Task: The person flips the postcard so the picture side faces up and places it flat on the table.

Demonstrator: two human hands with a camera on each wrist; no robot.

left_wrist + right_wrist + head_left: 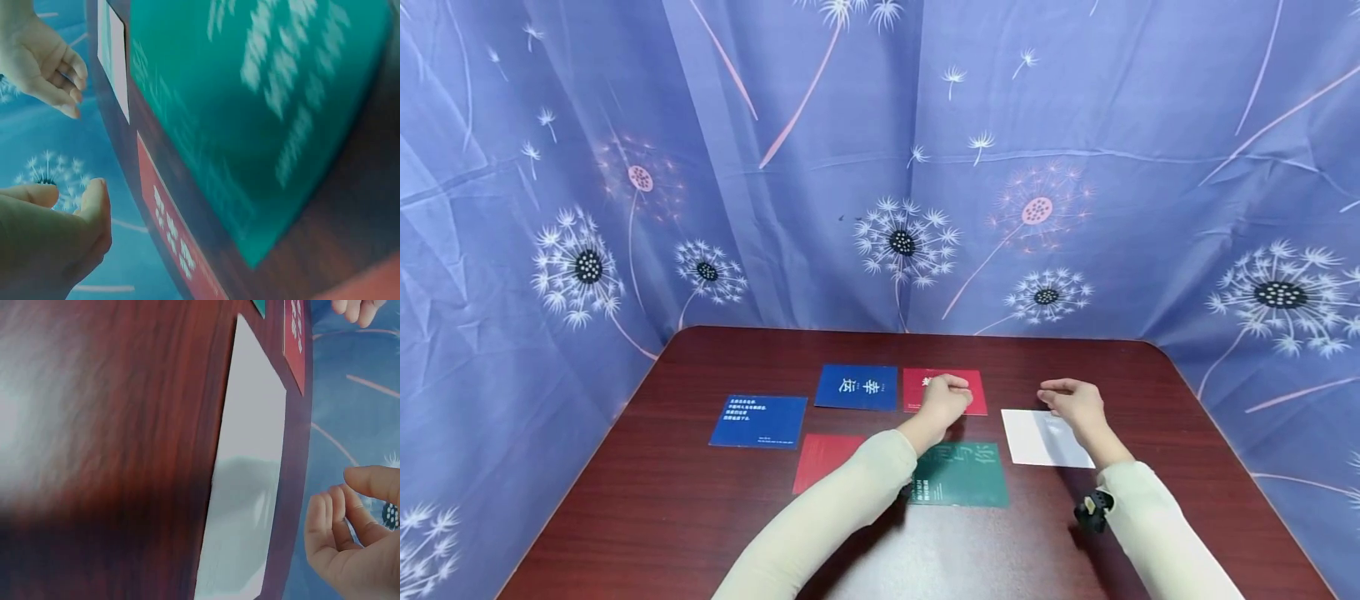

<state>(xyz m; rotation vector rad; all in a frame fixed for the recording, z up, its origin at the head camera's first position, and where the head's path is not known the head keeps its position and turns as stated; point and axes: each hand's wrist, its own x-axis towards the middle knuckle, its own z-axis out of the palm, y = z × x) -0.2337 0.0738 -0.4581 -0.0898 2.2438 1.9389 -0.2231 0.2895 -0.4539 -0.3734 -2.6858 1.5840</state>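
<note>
My left hand (946, 402) hovers over the back red card (970, 385) with white characters, covering part of it. In the left wrist view its thumb and loosely bent fingers (97, 209) stand apart with nothing between them. Nearer to me, below that wrist, lies a green card (962, 479) with pale lettering. My right hand (1075, 408) is raised over the far edge of a white card (1045, 442) and casts a shadow on it. Relaxed fingers (319, 525) and a separate thumb show in the right wrist view, holding nothing.
Two blue cards, one (857, 387) at the back and another (758, 421) at the left, lie on the dark red wooden table (647, 492). My left sleeve partly covers a second red card (823, 458). A blue dandelion-print curtain (820, 208) hangs behind the table.
</note>
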